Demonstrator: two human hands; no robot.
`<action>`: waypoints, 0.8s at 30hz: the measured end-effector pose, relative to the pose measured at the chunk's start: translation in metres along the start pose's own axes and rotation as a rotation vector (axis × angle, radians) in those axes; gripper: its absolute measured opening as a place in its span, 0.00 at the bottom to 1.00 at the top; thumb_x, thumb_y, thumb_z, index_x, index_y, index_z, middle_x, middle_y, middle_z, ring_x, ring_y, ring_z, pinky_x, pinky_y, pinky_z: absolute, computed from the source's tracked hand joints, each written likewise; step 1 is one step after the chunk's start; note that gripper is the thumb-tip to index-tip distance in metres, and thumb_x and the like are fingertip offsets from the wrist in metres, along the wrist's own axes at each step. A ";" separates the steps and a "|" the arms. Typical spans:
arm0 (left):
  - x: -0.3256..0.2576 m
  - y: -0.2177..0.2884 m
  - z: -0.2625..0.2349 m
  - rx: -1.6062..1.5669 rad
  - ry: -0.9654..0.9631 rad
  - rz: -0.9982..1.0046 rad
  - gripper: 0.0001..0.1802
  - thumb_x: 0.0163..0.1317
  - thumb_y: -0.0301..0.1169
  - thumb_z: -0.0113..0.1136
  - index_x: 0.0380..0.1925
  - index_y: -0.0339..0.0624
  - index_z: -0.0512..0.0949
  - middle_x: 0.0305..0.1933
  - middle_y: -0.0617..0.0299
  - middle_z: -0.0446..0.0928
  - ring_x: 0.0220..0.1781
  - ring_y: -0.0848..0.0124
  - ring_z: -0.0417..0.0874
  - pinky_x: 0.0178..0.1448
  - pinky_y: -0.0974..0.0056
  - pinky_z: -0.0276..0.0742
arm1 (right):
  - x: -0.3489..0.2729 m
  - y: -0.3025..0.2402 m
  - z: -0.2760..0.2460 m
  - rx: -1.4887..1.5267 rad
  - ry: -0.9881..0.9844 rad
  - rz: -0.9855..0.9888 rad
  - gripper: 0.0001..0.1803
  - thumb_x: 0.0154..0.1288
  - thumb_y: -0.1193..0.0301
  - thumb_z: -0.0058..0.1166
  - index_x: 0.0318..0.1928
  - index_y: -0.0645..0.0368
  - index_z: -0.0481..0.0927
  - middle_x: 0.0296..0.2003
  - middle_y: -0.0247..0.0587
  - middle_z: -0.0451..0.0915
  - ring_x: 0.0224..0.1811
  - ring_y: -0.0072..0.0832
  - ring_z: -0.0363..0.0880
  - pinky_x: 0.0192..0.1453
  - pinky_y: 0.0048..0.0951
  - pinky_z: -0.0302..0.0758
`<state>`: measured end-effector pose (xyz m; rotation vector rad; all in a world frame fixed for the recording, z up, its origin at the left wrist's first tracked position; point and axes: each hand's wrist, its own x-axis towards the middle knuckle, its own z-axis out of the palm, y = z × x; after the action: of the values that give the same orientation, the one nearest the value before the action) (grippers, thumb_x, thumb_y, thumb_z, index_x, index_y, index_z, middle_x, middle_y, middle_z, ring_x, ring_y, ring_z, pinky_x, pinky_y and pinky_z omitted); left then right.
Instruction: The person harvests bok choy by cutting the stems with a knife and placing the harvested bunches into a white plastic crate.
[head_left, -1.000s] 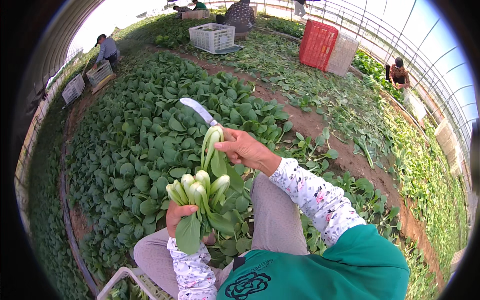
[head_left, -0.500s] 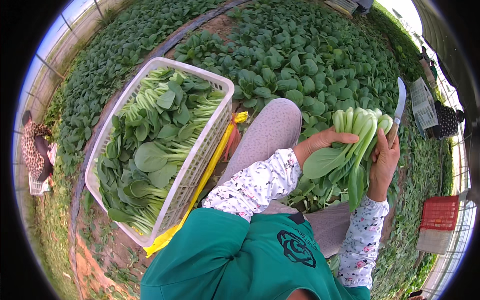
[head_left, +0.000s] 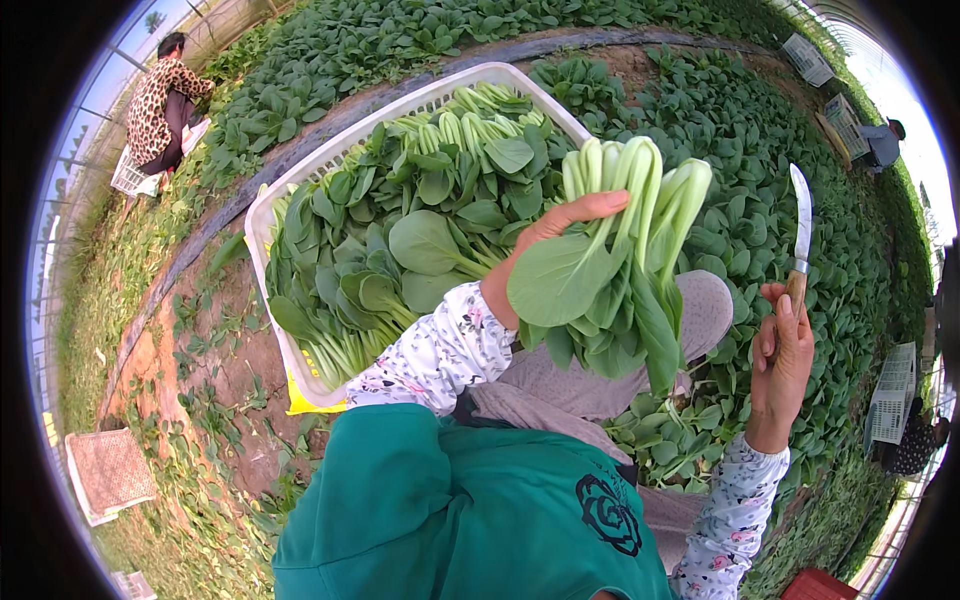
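My left hand [head_left: 545, 240] is closed round a bunch of bok choy [head_left: 640, 260], its pale stalks pointing up and its green leaves hanging down. The bunch hangs in front of the right end of a white plastic crate [head_left: 262, 225], which is heaped with more bok choy [head_left: 430, 245]. Over to the right, my right hand [head_left: 785, 350] grips a knife [head_left: 802, 225] by its wooden handle. The blade, slightly curved, points upward, apart from the bunch.
Growing greens [head_left: 740, 150] spread ahead and to the right. A dark strip [head_left: 190, 260] runs along bare soil beyond the crate. A person in a leopard-print top [head_left: 165, 105] sits at far left; others work at the right. White crates [head_left: 890, 395] and a red one [head_left: 820, 585] stand at the right.
My left hand has carried the bok choy leftward, toward the crate. My right hand has come away from the bunch, still holding the knife. The view has turned left.
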<state>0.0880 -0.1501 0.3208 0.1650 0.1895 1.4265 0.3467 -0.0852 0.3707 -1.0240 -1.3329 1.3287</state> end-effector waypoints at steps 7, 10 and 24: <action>-0.141 0.146 0.004 1.011 0.696 0.614 0.21 0.56 0.32 0.61 0.49 0.37 0.72 0.43 0.57 0.78 0.38 0.69 0.82 0.41 0.65 0.81 | 0.054 0.035 -0.123 0.145 0.123 -0.034 0.25 0.67 0.67 0.48 0.62 0.61 0.64 0.43 0.35 0.77 0.20 0.08 0.58 0.16 0.10 0.55; -0.128 0.175 -0.039 1.187 0.935 0.444 0.37 0.52 0.47 0.64 0.55 0.33 0.66 0.50 0.53 0.74 0.45 0.68 0.78 0.47 0.65 0.77 | 0.063 0.049 -0.153 0.210 0.194 -0.071 0.23 0.67 0.68 0.49 0.60 0.63 0.66 0.43 0.39 0.78 0.19 0.08 0.59 0.16 0.11 0.56; -0.143 0.237 -0.061 2.309 0.863 0.236 0.30 0.63 0.53 0.48 0.54 0.41 0.71 0.56 0.46 0.70 0.62 0.57 0.67 0.64 0.61 0.61 | 0.067 0.070 -0.196 0.252 0.308 -0.076 0.27 0.66 0.67 0.50 0.63 0.62 0.61 0.42 0.36 0.78 0.19 0.07 0.58 0.16 0.11 0.54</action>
<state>-0.1738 -0.2590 0.3198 1.4198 2.5065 0.6808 0.5218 0.0220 0.2949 -0.9484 -0.9388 1.1912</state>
